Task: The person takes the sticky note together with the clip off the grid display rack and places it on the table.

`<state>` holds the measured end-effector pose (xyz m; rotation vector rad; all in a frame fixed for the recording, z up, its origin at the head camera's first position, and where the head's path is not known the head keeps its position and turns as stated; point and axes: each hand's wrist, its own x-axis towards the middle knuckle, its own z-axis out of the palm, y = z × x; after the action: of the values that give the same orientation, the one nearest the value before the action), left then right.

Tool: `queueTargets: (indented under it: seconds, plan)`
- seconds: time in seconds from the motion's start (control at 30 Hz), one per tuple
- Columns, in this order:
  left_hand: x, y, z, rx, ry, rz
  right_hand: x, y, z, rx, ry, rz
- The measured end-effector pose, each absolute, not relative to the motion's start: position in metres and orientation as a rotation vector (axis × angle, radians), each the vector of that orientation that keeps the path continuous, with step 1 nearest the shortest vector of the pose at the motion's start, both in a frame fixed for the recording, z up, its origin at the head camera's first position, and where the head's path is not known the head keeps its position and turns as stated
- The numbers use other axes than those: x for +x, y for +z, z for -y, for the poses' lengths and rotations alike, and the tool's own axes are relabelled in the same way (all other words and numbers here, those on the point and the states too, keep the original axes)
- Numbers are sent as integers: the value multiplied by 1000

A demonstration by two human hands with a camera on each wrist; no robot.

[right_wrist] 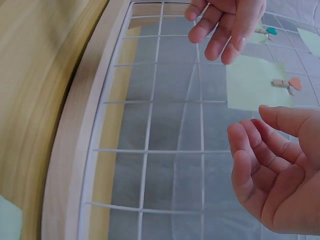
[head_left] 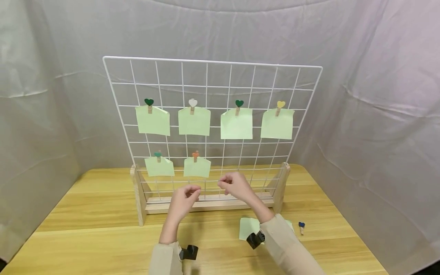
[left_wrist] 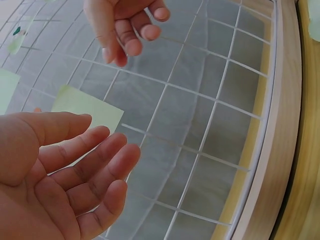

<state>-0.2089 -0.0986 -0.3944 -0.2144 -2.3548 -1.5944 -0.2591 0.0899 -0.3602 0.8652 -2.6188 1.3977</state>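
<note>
My left hand [head_left: 183,201] and right hand [head_left: 237,186] are held apart in front of the lower part of a white wire grid [head_left: 223,152]. Both have loosely bent fingers and hold nothing, as the wrist views show. Nearest to them is a pale green note [head_left: 197,168], fixed to the grid by a clothespin with an orange heart [right_wrist: 295,84]. To its left hangs another green note [head_left: 159,168] under a teal heart clothespin [head_left: 157,154]. Higher up, a row of several green notes [head_left: 236,126] hangs from heart clothespins in green, white and yellow.
The grid stands in a wooden base [head_left: 161,207] on a wood-grain table [head_left: 86,244]. More green paper [head_left: 248,228] lies on the table, partly under my right forearm. A blue heart clothespin [head_left: 301,227] lies to its right. Grey cloth [head_left: 240,30] hangs behind.
</note>
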Motion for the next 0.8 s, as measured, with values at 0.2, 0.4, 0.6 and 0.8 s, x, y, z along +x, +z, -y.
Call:
queueTargets:
  seconds: [0.2, 0.4, 0.6, 0.8]
  plan:
    - [-212, -390, 102, -205, -1578, 2344, -259, -349, -80, 842, 1407, 2607]
    - [-215, -385, 108, -211, -1552, 2337, -262, -342, -70, 869, 1363, 2564]
    - [-218, -375, 111, -228, -1543, 2318, -264, -332, -64, 882, 1380, 2507]
    - [-220, -366, 116, -216, -1508, 2329, -266, -322, -60, 862, 1387, 2494]
